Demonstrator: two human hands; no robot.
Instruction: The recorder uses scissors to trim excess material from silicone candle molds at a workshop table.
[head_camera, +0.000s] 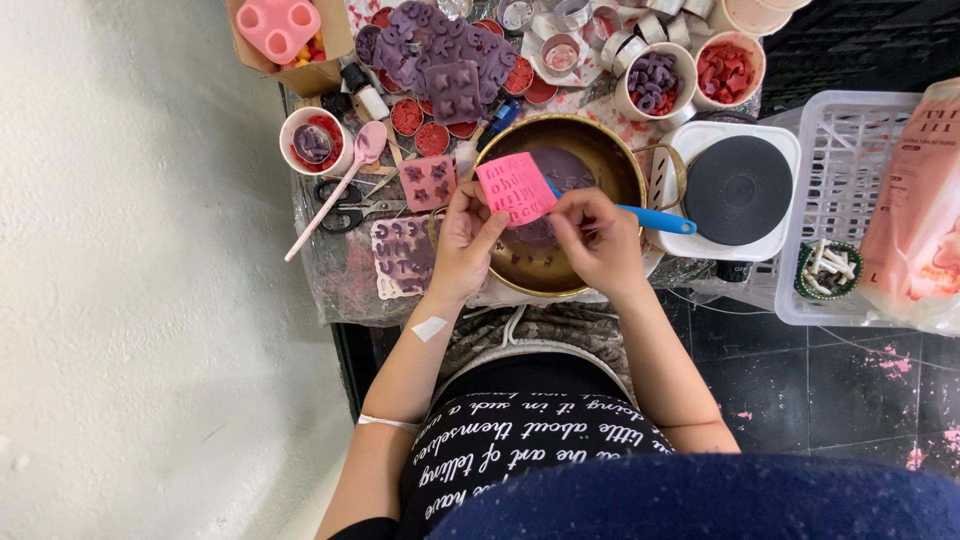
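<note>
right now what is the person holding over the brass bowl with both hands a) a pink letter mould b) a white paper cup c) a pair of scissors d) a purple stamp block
A: the left hand and right hand both grip a flat pink letter mould above the brass bowl; the scissors lie untouched on the table.

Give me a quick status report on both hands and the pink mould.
Left hand gripping pink rubbery letter mould over brass bowl. Right hand at mould's edge, holding blue-handled tool. Nothing in the way.
</note>
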